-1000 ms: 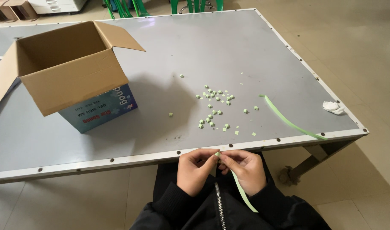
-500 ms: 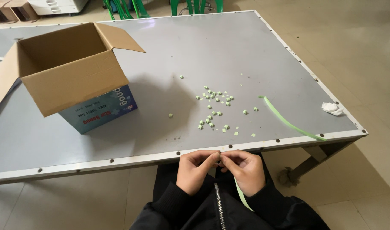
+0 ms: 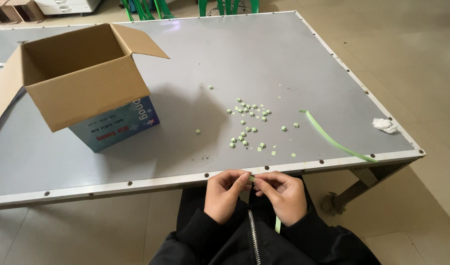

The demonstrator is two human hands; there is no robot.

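Two hands meet just below the near edge of the table (image 3: 333, 64), over the person's lap. The left hand (image 3: 224, 195) and the right hand (image 3: 283, 195) are drawn close, fingertips almost touching, and both pinch a green strip (image 3: 278, 225) between thumb and fingers. Its upper end shows as a small green bit between the fingertips; the rest hangs down past the right wrist against the black jacket (image 3: 254, 245). How the strip is bent at the pinch is probably too small to tell.

On the grey tabletop, a little beyond the hands, lies a scatter of green pieces (image 3: 247, 122), most bunched together, a few strays toward the left and near edge. To their right a second strip (image 3: 335, 142), long and curved, runs toward the near right corner, its tip over the edge. A crumpled white scrap (image 3: 385, 125) sits by the right rim. At far left stands an open cardboard box (image 3: 82, 83), flaps spread, resting on a blue printed box (image 3: 119, 127). Green chair legs (image 3: 225, 6) show past the far edge.
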